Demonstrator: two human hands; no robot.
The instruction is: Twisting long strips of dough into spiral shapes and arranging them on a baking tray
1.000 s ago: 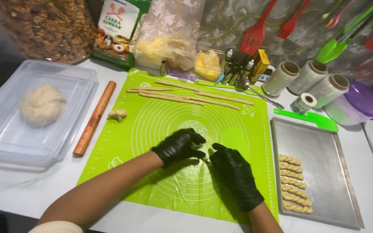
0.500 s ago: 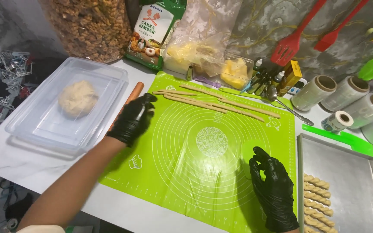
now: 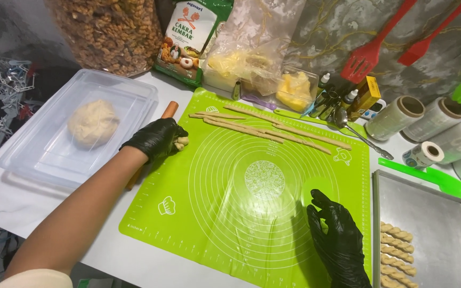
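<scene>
White table (image 3: 38,205) carries a bright green silicone baking mat (image 3: 252,208). At its left edge, the black-gloved left hand (image 3: 156,138) closes its grip on a small pale dough lump (image 3: 181,142), beside a wooden rolling pin (image 3: 169,110). The black-gloved right hand (image 3: 340,240) rests loosely curled, empty, on the mat's lower right.

White table (image 3: 22,200) carries green mat (image 3: 214,213), metal tray (image 3: 428,213).

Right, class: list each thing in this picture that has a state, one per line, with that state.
left hand: gloved, closed on a small dough piece at the mat's left edge
right hand: gloved, resting on the green baking mat, holding nothing
dough ball: whole, in the open clear plastic container
dough strips: rolled long, lying across the mat's top
baking tray: partly filled with twisted dough pieces
rolling pin: lying flat, mostly hidden
</scene>
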